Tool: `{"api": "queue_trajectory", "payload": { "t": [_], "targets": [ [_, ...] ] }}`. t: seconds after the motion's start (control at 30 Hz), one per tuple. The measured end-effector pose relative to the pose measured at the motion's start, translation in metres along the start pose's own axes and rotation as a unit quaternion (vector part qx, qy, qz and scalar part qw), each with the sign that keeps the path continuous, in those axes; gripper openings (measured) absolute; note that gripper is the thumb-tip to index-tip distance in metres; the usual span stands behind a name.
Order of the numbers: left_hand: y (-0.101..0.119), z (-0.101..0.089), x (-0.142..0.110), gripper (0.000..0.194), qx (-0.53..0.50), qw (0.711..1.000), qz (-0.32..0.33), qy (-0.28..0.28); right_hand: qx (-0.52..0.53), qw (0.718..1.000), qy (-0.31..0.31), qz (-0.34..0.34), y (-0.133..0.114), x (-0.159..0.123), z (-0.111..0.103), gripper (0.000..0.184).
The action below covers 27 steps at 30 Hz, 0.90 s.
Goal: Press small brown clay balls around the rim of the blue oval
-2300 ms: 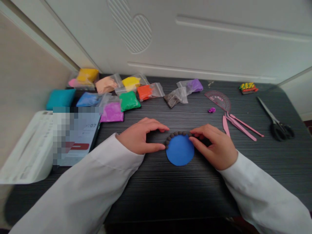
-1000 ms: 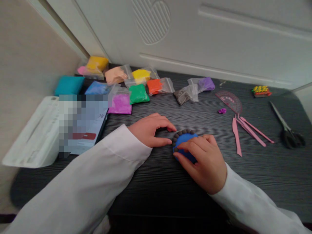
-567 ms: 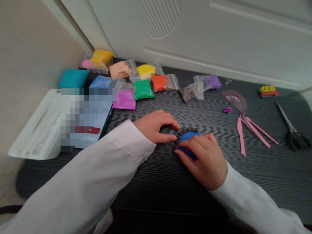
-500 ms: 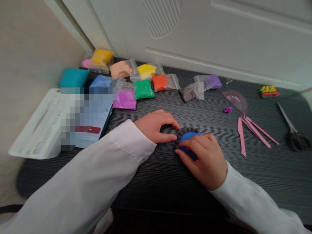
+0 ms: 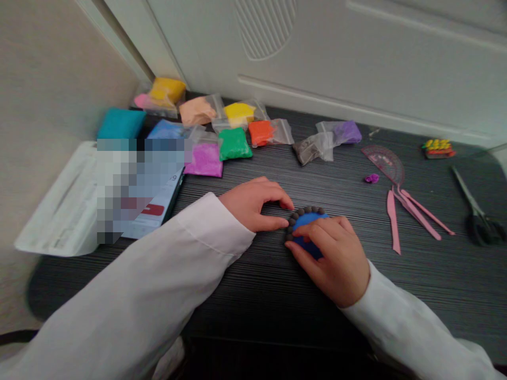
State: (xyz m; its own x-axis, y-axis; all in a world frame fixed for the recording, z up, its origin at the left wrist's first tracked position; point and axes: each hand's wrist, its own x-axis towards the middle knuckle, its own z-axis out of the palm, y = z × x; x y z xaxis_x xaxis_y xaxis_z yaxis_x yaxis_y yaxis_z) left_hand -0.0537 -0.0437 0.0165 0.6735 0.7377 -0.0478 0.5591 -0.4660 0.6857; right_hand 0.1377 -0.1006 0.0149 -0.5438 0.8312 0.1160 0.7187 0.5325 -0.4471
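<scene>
A round blue clay disc (image 5: 308, 220) lies on the dark table, partly hidden by my right hand (image 5: 335, 258). Small dark grey clay balls (image 5: 304, 210) line its far and left edge. My right thumb and index finger pinch a ball at the disc's left edge, and the other fingers curl above the blue clay. From the left, my left hand (image 5: 257, 203) reaches in with thumb and index finger apart, their tips at the row of balls. Nothing shows between those two fingers.
Bags of coloured clay, including a green one (image 5: 235, 143) and a dark one (image 5: 309, 150), lie along the back. At left rest a phone (image 5: 152, 214) and a white packet (image 5: 59, 206). Rightward are pink clay tools (image 5: 393, 221), a protractor (image 5: 386, 161), a purple lump (image 5: 371, 179) and scissors (image 5: 477, 216).
Both hands keep nearly the same pose at the blue disc. The whole view has shifted very slightly; no object has visibly moved on the table.
</scene>
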Motion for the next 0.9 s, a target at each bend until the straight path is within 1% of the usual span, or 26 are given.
{"api": "queue_trajectory", "payload": {
  "t": [0.5, 0.7, 0.9],
  "targets": [
    [-0.0002, -0.0005, -0.0001, 0.026, 0.004, 1.0, 0.001, -0.002, 0.002, 1.0, 0.007, 0.002, 0.0014, -0.0001, 0.0014, 0.015],
    [-0.0002, -0.0002, -0.0004, 0.022, 0.008, 1.0, 0.008, -0.002, 0.002, 1.0, 0.0, 0.0, 0.001, 0.0, 0.0007, 0.014],
    [0.0014, 0.0028, -0.0003, 0.023, 0.013, 1.0, 0.003, 0.006, 0.008, 1.0, -0.003, -0.002, 0.0007, -0.0017, -0.0007, 0.013]
  ]
}}
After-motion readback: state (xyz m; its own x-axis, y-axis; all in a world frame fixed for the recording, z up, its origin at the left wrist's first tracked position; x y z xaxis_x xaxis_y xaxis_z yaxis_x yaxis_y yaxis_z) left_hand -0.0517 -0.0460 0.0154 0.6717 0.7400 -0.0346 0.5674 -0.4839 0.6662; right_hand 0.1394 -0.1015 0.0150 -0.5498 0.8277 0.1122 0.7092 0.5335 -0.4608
